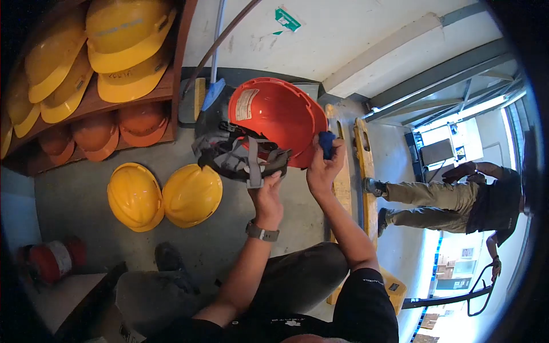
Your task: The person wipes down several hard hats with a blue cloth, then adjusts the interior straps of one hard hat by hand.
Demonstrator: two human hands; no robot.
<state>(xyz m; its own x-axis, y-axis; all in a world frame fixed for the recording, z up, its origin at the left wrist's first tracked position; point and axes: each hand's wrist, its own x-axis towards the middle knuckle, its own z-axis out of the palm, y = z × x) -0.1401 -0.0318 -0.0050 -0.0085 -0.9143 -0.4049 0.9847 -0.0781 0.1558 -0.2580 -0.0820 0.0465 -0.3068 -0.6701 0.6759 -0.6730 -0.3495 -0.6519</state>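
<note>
A red hard hat (280, 114) is held up with its hollow inside facing me and a white label on its inner wall. Its grey and black suspension harness (251, 155) hangs at the lower left of the shell. My left hand (267, 197), with a watch on the wrist, is closed on the harness from below. At the hat's right rim, my right hand (327, 166) pinches a crumpled blue cloth (326, 144). Whether its fingers also grip the rim is hidden.
Yellow hard hats (128, 34) and red ones (96, 134) fill a wooden shelf (166, 91). Two yellow hats (136, 197) lie on the floor. A yellow pallet jack (365, 154) is at right, its handle held by another person (492, 203). A broom (213, 94) leans behind.
</note>
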